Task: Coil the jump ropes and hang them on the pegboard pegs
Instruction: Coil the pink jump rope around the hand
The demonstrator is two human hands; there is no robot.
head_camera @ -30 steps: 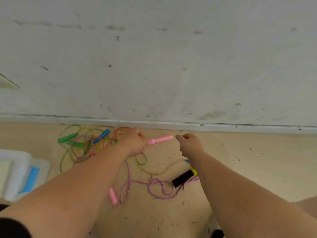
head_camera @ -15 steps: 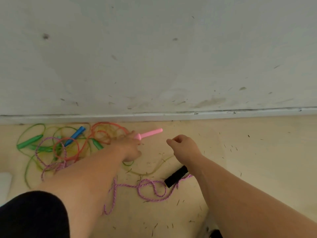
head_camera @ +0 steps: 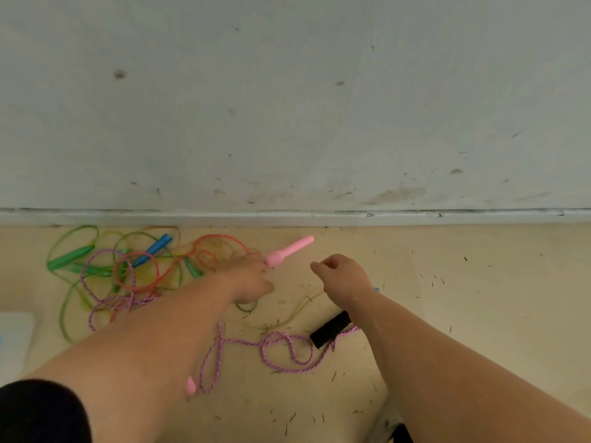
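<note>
Several jump ropes lie tangled on the tan floor by the wall. My left hand (head_camera: 248, 279) grips the base of a pink handle (head_camera: 289, 251), which points up and to the right. Just right of it, my right hand (head_camera: 343, 278) hovers with curled fingers, and nothing shows in them. A pink-purple braided rope (head_camera: 287, 343) loops under both arms and ends at a second pink handle (head_camera: 191, 385). A black handle (head_camera: 331, 329) lies beside my right wrist. Further left are a green handle (head_camera: 68, 258), a blue handle (head_camera: 153, 249) and a red rope (head_camera: 220, 239). No pegboard is in view.
A scuffed white wall (head_camera: 287, 107) with a baseboard (head_camera: 287, 217) runs across the far side. A white object (head_camera: 14, 340) sits at the left edge. Small dark debris is scattered over the floor (head_camera: 463, 298) on the right.
The view swung right, then back a little, so the white object at the left slid partly out of frame. My left hand keeps its hold on the pink handle, and my right hand has drifted slightly away from it.
</note>
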